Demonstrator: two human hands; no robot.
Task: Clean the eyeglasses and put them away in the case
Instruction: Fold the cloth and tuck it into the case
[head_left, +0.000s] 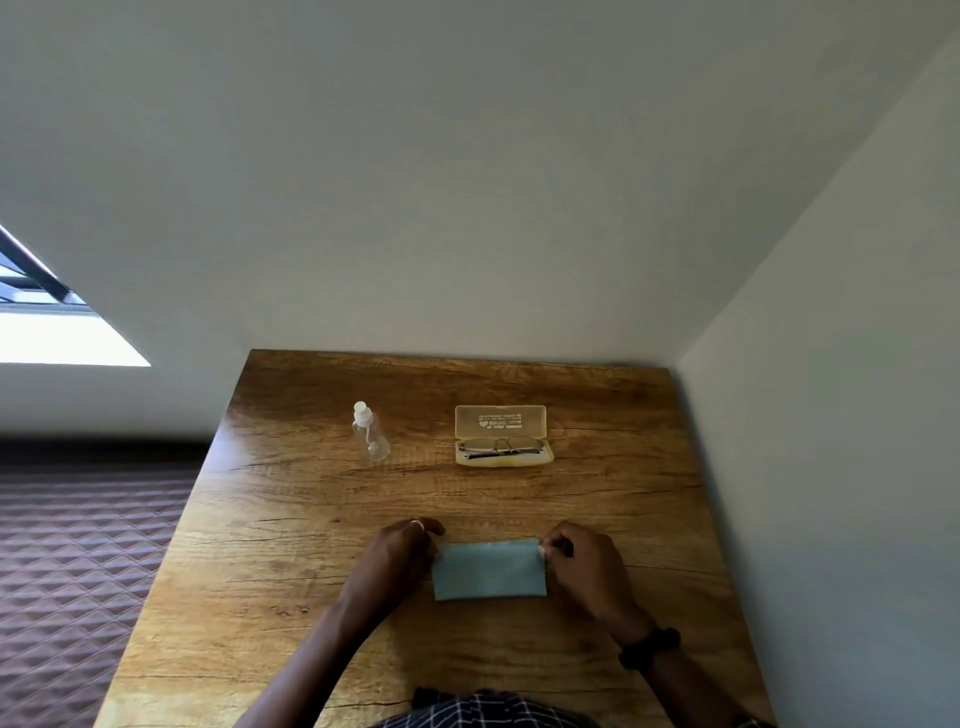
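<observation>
The eyeglasses (500, 447) lie folded inside the open yellowish plastic case (503, 460) at the far middle of the wooden table (291, 519); the case lid (500, 421) stands up behind them. A light blue cleaning cloth (488, 570), folded into a rectangle, lies flat on the table near me. My left hand (400, 556) pinches the cloth's upper left corner. My right hand (584, 564) pinches its upper right corner. A clear spray bottle (370, 431) with a white cap stands to the left of the case.
White walls close in behind the table and along its right side. A quilted brown bed cover (78, 561) lies to the left, below table height. A window (47, 312) is at the far left. A dark band (649, 647) sits on my right wrist.
</observation>
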